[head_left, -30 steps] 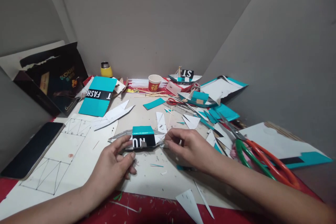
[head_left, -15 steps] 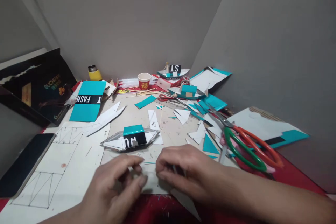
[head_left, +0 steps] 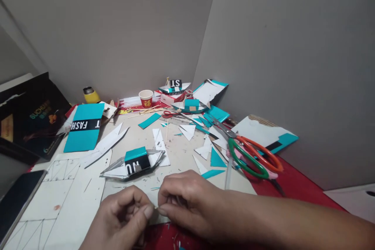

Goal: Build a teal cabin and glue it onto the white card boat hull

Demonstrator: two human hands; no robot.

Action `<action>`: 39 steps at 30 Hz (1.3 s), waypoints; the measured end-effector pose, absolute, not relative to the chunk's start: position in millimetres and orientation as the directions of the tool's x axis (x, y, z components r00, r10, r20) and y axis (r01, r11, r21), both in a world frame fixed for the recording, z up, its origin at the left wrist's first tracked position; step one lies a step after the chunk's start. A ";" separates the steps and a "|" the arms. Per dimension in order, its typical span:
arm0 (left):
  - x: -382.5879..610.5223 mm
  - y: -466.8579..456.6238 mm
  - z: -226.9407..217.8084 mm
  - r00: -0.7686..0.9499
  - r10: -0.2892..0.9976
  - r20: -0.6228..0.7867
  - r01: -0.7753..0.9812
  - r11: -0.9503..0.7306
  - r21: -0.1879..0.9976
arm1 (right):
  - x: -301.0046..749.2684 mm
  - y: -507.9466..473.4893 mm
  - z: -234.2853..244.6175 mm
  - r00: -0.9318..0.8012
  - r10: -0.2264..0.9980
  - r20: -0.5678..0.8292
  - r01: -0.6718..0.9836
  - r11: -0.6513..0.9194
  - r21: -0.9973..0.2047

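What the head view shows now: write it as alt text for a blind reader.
A person's left hand and right hand hold fingertips close together, anything between too small to identify. Beyond, a teal-and-black-roofed model boat sits on a cluttered table, with scissors and paper scraps to the right, a cup and two more boats farther back.

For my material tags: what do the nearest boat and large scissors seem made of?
The nearest boat: likely card, given its folded, printed, shiny teal-and-black roof. The large scissors: apparently metal blades, dull grey; probably plastic handles, glossy green and orange.
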State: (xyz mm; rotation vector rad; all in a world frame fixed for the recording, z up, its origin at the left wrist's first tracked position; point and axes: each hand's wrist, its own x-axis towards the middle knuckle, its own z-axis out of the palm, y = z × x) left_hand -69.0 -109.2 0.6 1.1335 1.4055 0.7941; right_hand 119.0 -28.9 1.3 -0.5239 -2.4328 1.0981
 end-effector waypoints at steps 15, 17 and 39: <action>-71.4 -94.8 8.7 0.210 0.865 -0.455 0.066 0.452 0.890 | 122.0 -27.8 0.0 -0.854 0.399 0.335 0.119 0.775 -0.620; -72.3 -94.8 6.8 0.247 0.842 -0.479 0.044 0.485 0.874 | 124.4 -28.6 -4.1 -0.876 0.304 0.375 0.064 0.844 -0.533; -68.0 -113.5 21.9 0.177 0.918 -0.356 0.229 0.313 0.922 | 128.7 -36.7 -14.8 -0.876 0.252 0.412 0.014 0.866 -0.499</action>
